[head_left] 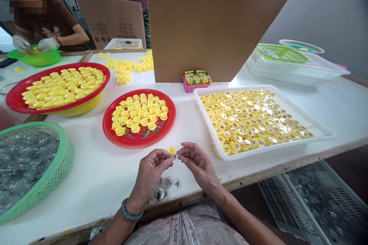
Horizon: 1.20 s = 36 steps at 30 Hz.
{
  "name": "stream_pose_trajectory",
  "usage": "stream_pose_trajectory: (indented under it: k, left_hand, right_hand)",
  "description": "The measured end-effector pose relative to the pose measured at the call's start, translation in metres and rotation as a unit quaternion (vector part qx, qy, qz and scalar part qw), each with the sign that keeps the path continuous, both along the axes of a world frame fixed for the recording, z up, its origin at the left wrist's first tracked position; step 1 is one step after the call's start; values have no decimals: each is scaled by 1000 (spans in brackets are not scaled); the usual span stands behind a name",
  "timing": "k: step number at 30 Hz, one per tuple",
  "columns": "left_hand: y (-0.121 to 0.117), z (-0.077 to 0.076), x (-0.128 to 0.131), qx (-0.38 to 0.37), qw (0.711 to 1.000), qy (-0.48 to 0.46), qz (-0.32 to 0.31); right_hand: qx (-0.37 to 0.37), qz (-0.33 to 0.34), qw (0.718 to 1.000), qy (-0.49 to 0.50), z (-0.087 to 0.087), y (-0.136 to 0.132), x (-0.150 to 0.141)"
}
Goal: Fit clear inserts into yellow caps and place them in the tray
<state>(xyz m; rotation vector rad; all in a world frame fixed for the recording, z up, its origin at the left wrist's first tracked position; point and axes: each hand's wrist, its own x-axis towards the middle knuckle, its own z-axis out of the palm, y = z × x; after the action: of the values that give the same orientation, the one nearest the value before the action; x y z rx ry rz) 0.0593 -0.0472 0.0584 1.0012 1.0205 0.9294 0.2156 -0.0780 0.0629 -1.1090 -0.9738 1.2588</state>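
My left hand is closed in a pinch, thumb against forefinger, with a small dark bit at the tips that is too small to name. Just beyond those fingertips is a small yellow cup-shaped piece; whether it is held or lies on the table I cannot tell. Close by on the right, my right hand has thumb and forefinger drawn together at the same spot, the other fingers curled. Below the hands, several clear round plastic pieces lie near the table edge, some with dark prints.
Yellow pieces fill a red plate ahead and a larger red tray at left. A white tray holds printed yellow pieces at right. A green basket stands left. A cardboard panel rises ahead. A gloved co-worker sits back left.
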Motion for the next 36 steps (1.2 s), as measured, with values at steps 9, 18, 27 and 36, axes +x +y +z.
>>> stream_pose_trajectory:
  k: [9, 18, 27, 36]
  left_hand:
    - [-2, 4, 2, -58, 996, -65, 21]
    - [-11, -3, 4, -70, 996, -44, -20]
    - [-15, -10, 1, -99, 994, -42, -19]
    - [-13, -14, 2, -122, 992, -15, -4]
  right_hand:
    - [16, -15, 998, -59, -4, -6, -5]
    - [-60, 14, 992, 109, -7, 1, -5]
    - [22, 31, 989, -144, -19, -11, -3]
    - [172, 31, 912, -371, -27, -12, 0]
